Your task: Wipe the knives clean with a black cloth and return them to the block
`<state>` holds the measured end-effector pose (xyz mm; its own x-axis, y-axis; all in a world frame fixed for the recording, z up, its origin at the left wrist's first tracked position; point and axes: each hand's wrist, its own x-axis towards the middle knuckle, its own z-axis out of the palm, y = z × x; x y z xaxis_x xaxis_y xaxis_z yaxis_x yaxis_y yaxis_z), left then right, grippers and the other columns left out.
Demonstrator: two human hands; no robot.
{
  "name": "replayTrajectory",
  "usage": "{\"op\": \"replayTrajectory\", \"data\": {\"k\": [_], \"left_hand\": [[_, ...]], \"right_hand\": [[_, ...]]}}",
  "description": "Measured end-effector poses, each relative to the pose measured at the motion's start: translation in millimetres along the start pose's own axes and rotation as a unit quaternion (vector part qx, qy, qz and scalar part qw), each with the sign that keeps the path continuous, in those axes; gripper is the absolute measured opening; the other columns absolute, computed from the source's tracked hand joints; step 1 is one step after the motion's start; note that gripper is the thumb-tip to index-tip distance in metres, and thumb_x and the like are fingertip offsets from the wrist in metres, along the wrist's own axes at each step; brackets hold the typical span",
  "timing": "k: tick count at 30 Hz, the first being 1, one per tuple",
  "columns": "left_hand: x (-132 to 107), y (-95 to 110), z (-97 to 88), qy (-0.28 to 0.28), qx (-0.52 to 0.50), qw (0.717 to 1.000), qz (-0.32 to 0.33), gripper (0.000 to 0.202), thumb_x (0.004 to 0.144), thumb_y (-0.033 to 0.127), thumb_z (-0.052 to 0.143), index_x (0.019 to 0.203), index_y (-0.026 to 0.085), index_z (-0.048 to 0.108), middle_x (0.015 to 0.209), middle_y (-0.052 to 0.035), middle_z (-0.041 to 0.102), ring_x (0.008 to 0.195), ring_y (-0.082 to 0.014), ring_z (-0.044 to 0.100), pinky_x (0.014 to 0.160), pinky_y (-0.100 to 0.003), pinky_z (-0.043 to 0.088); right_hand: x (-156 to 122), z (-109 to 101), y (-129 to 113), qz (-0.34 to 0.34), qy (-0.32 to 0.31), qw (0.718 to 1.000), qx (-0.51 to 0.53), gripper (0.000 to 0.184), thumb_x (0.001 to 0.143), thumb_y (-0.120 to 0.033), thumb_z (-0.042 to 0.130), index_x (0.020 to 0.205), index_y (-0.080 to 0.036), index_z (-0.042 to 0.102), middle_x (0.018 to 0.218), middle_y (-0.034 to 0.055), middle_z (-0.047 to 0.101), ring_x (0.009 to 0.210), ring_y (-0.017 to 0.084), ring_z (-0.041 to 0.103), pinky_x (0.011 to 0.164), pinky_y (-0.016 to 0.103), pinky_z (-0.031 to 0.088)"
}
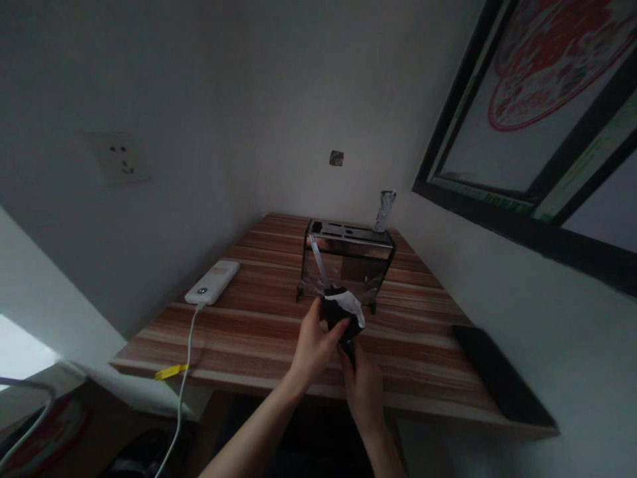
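Observation:
Both hands meet over the front middle of a striped wooden table (259, 318). My left hand (314, 345) has its fingers curled round a small black and white bundle (342, 311), which looks like folded cloth. My right hand (362, 382) grips the bundle's lower end from underneath. Just behind the bundle stands a clear box with a black frame and a slotted lid (348, 260), about a hand's width away.
A white power bank (213, 282) lies at the table's left, its white cable (185, 372) hanging over the front edge past a yellow tag (170, 372). A flat black slab (502, 382) lies at the right edge. A small wrapped object (385, 210) stands at the back wall.

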<state>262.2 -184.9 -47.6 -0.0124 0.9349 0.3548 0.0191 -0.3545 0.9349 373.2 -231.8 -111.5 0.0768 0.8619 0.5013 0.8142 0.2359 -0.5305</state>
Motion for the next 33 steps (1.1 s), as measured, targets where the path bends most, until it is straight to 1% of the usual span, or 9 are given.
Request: {"op": "replayTrajectory", "data": {"k": [4, 7, 10, 14, 17, 20, 25, 30, 33], "left_hand": [[-8, -7, 5.2, -0.006, -0.016, 1.000, 0.000, 0.036, 0.073, 0.024, 0.064, 0.105, 0.018, 0.050, 0.100, -0.0060, 0.064, 0.092, -0.0188, 0.062, 0.081, -0.029, 0.047], [-11, -5, 5.9, 0.002, -0.031, 1.000, -0.004, 0.036, 0.073, 0.023, 0.064, 0.105, 0.018, 0.049, 0.103, -0.0067, 0.063, 0.097, -0.0193, 0.061, 0.083, -0.029, 0.047], [-13, -3, 4.4, 0.008, -0.037, 0.999, -0.009, 0.034, 0.073, 0.022, 0.065, 0.102, 0.018, 0.049, 0.102, -0.0071, 0.063, 0.099, -0.0198, 0.060, 0.085, -0.030, 0.046], [-15, -4, 3.9, 0.016, -0.073, 0.997, -0.024, 0.032, 0.073, 0.022, 0.065, 0.101, 0.018, 0.049, 0.099, -0.0065, 0.063, 0.096, -0.0191, 0.061, 0.084, -0.029, 0.047], [-15, -2, 5.1, 0.018, -0.094, 0.995, -0.025, 0.031, 0.074, 0.024, 0.064, 0.101, 0.018, 0.049, 0.097, -0.0056, 0.064, 0.093, -0.0179, 0.062, 0.081, -0.028, 0.048], [-13, 0, 5.2, 0.018, -0.108, 0.994, -0.015, 0.031, 0.074, 0.025, 0.064, 0.101, 0.019, 0.050, 0.097, -0.0048, 0.064, 0.092, -0.0176, 0.062, 0.082, -0.027, 0.047], [0, 7, -1.8, 0.045, -0.099, 0.994, 0.000, 0.030, 0.072, 0.026, 0.066, 0.098, 0.018, 0.054, 0.095, -0.0044, 0.064, 0.093, -0.0184, 0.061, 0.085, -0.029, 0.046], [26, 20, -15.5, 0.066, -0.141, 0.988, 0.017, 0.034, 0.069, 0.028, 0.069, 0.098, 0.017, 0.055, 0.100, -0.0057, 0.065, 0.097, -0.0194, 0.061, 0.090, -0.032, 0.045], [43, 30, -25.1, 0.077, -0.138, 0.986, 0.050, 0.035, 0.069, 0.030, 0.069, 0.099, 0.015, 0.057, 0.102, -0.0071, 0.065, 0.098, -0.0200, 0.061, 0.092, -0.033, 0.044]], "right_hand": [[0, -2, -1, 0.002, -0.007, 1.000, 0.000, 0.053, 0.095, -0.046, 0.023, 0.105, -0.011, 0.061, 0.079, 0.0134, 0.071, 0.068, 0.023, 0.069, 0.057, 0.025, 0.046], [0, -3, -1, 0.009, -0.013, 1.000, -0.015, 0.053, 0.095, -0.045, 0.023, 0.106, -0.009, 0.060, 0.077, 0.0129, 0.071, 0.067, 0.024, 0.069, 0.056, 0.026, 0.045], [0, -2, -2, 0.010, -0.016, 0.999, -0.028, 0.049, 0.095, -0.043, 0.025, 0.102, -0.011, 0.062, 0.074, 0.0123, 0.071, 0.064, 0.023, 0.069, 0.053, 0.025, 0.043], [-1, -3, -3, 0.005, -0.018, 1.000, -0.021, 0.043, 0.095, -0.040, 0.030, 0.102, -0.013, 0.062, 0.072, 0.0106, 0.071, 0.062, 0.022, 0.069, 0.052, 0.024, 0.042], [0, -5, -5, -0.001, -0.012, 1.000, -0.003, 0.044, 0.095, -0.042, 0.029, 0.101, -0.013, 0.063, 0.076, 0.0113, 0.072, 0.065, 0.022, 0.069, 0.054, 0.023, 0.043], [2, -8, -6, -0.004, -0.020, 1.000, 0.016, 0.045, 0.095, -0.042, 0.029, 0.103, -0.014, 0.062, 0.079, 0.0113, 0.072, 0.067, 0.022, 0.070, 0.055, 0.023, 0.044], [3, -8, -7, -0.002, -0.023, 0.999, 0.035, 0.041, 0.094, -0.041, 0.033, 0.102, -0.015, 0.064, 0.080, 0.0111, 0.072, 0.069, 0.021, 0.070, 0.058, 0.023, 0.046], [0, -5, -4, -0.004, -0.028, 0.999, 0.027, 0.039, 0.094, -0.038, 0.035, 0.107, -0.014, 0.063, 0.081, 0.0114, 0.072, 0.070, 0.022, 0.070, 0.060, 0.024, 0.048], [-2, -4, -2, -0.008, -0.027, 0.999, 0.026, 0.039, 0.094, -0.038, 0.035, 0.109, -0.014, 0.062, 0.083, 0.0117, 0.072, 0.072, 0.022, 0.070, 0.062, 0.025, 0.049]]}}
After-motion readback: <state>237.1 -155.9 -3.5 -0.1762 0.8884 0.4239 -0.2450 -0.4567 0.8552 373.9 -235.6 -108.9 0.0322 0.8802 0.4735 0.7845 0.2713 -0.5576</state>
